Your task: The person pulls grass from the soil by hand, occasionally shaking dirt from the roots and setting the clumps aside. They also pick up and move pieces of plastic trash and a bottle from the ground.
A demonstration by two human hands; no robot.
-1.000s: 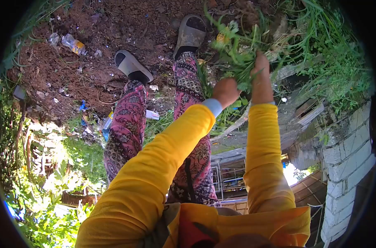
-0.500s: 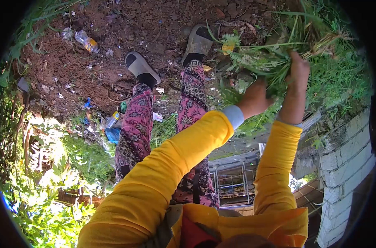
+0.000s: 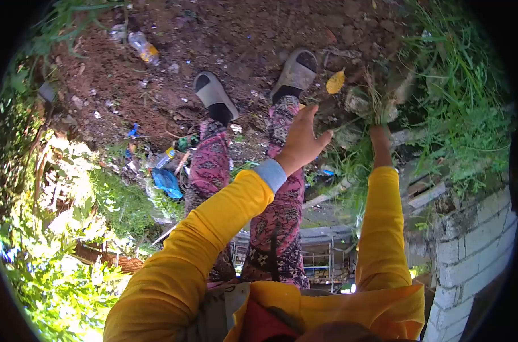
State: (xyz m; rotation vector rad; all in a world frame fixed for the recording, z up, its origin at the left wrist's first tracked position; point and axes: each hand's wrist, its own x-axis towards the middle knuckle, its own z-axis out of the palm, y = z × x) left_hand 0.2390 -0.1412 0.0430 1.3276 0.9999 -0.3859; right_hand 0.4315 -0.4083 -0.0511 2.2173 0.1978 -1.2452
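Observation:
My left hand (image 3: pixel 302 141) is held in front of my legs, fingers stretched out and apart, with nothing in it. Its sleeve is yellow with a grey-blue cuff. To the right, my right hand (image 3: pixel 380 138) is closed around a bunch of grass (image 3: pixel 374 100). Thin brownish stalks stick out above the fist, and green blades (image 3: pixel 359 165) show beside and below it. The fingers of that hand are partly hidden. Stones (image 3: pixel 357 104) and a yellow leaf (image 3: pixel 335 82) lie on the ground close by.
Bare brown soil (image 3: pixel 236 34) with litter lies around my sandals (image 3: pixel 215 94). A plastic bottle (image 3: pixel 144 48) and a blue bag (image 3: pixel 167 183) are on the left. Thick weeds (image 3: pixel 458 108) grow on the right, above a grey block wall (image 3: pixel 472 251). A metal rack (image 3: pixel 321 259) stands behind my legs.
Both hands were together at the grass on the upper right. My left hand has come away to the left and opened. My right hand has moved left and down with the grass.

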